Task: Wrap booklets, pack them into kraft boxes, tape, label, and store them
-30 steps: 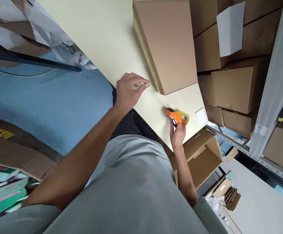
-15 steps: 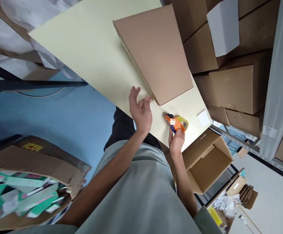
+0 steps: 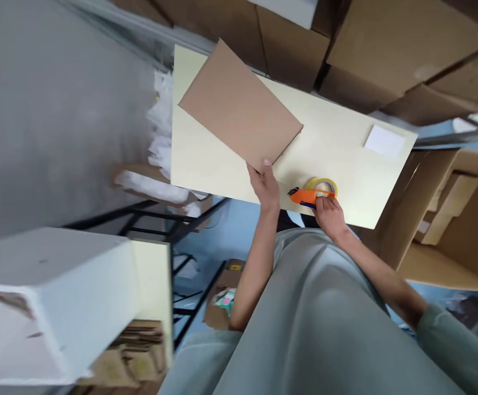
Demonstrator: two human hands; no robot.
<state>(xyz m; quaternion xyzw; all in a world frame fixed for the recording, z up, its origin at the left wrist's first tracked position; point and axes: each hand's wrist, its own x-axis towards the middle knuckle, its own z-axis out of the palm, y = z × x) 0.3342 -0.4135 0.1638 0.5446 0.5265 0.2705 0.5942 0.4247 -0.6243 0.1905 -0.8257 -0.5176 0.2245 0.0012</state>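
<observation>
A closed brown cardboard box lies at an angle on the pale tabletop. My left hand grips its near corner, thumb on the top face and the other fingers partly hidden at the side. In my right hand is an orange tape dispenser with a roll of yellow tape on it, held low at the table's near edge. The dispenser's dark cutting end points left, toward the box, with a gap between them.
Stacked cartons line the table's far side. A white square pad lies at the table's right end. Beyond that end stands an open carton. A white foam box and a black metal frame are at left.
My left hand has gone from open beside the box to gripping its corner. The dispenser, still in my right hand, has turned. The whole view has swung round.
</observation>
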